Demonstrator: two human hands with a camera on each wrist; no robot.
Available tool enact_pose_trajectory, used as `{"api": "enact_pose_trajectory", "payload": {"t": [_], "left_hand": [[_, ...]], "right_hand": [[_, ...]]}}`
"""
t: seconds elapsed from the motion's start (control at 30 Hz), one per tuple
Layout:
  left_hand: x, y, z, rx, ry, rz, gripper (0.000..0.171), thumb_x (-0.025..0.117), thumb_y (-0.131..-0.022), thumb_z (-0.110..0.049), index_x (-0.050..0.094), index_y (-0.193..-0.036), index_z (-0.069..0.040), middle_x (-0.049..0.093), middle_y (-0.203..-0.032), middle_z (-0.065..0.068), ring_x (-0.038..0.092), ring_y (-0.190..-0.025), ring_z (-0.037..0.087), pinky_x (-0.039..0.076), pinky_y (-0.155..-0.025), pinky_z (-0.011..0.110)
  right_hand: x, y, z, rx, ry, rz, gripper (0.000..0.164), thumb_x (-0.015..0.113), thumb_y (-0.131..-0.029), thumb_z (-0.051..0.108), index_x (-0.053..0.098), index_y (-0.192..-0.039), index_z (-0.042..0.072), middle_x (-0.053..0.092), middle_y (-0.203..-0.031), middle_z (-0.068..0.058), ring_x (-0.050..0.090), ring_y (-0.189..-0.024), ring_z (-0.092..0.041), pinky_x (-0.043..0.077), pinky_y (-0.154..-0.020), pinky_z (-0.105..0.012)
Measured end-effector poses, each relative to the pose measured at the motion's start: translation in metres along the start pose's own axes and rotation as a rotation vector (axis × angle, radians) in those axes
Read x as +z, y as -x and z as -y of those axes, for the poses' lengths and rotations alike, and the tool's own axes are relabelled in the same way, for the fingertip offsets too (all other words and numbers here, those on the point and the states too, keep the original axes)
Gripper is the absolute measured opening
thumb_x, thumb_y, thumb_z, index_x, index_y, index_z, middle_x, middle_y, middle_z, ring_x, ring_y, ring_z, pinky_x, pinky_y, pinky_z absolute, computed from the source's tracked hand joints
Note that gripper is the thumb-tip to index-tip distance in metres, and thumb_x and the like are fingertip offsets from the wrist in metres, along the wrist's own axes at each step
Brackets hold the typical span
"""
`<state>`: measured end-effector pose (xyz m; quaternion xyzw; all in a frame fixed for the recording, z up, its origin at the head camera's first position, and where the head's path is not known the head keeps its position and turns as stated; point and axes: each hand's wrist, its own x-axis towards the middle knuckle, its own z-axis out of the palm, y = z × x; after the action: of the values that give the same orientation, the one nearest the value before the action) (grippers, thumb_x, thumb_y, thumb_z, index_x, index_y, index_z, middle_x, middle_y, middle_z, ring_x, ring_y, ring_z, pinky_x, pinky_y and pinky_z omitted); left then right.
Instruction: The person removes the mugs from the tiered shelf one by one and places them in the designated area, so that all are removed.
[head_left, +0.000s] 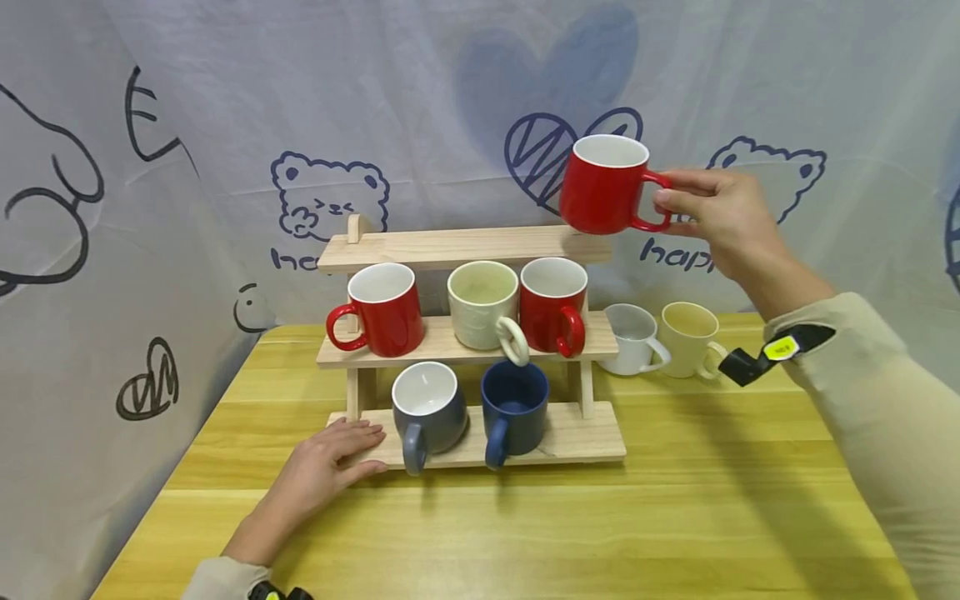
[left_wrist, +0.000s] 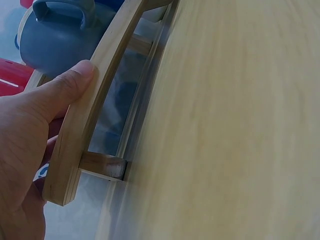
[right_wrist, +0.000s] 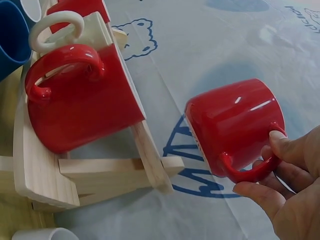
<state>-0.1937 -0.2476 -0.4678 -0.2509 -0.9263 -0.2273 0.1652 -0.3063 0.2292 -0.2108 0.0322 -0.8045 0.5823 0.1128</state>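
My right hand (head_left: 723, 208) pinches the handle of a red mug (head_left: 603, 187) with a white inside. The mug is held upright in the air above the right end of the top board of a wooden tiered rack (head_left: 450, 246). In the right wrist view, thumb and fingers meet around the handle of the red mug (right_wrist: 235, 127). My left hand (head_left: 322, 462) holds the left end of the rack's bottom board. In the left wrist view, its thumb lies along the front edge of the board (left_wrist: 95, 105), with the other fingers partly hidden behind it.
On the middle board stand a red mug (head_left: 390, 317), a cream mug (head_left: 480, 312) and another red mug (head_left: 540, 317). A grey-blue mug (head_left: 435, 417) and a dark blue mug (head_left: 517, 417) occupy the bottom board. A white mug (head_left: 626, 342) and a pale yellow mug (head_left: 682, 346) stand behind right.
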Motion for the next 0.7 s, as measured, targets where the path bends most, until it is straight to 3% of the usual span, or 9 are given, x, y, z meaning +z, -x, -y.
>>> {"api": "enact_pose_trajectory", "payload": {"t": [0.4,0.7], "left_hand": [[-0.001,0.000,0.000,-0.002,0.002,-0.003,0.044,0.082,-0.078,-0.034,0.074,-0.115,-0.012,0.070,-0.118,0.001,0.062,-0.116,0.024,0.041,-0.109,0.046],[0.001,0.001,0.001,0.015,-0.003,-0.021,0.044,0.082,-0.078,-0.034,0.074,-0.115,-0.012,0.070,-0.118,0.000,0.062,-0.115,0.023,0.041,-0.108,0.046]], "right_hand": [[-0.028,0.008,-0.017,0.043,-0.035,-0.057,0.055,0.073,-0.086,0.032,0.060,-0.136,0.015,0.059,-0.128,-0.007,0.057,-0.106,-0.017,0.057,-0.071,-0.015],[-0.049,0.016,-0.035,0.050,-0.055,-0.102,0.060,0.076,-0.083,0.030,0.059,-0.136,0.010,0.060,-0.119,-0.004,0.060,-0.096,-0.012,0.057,-0.069,-0.015]]}}
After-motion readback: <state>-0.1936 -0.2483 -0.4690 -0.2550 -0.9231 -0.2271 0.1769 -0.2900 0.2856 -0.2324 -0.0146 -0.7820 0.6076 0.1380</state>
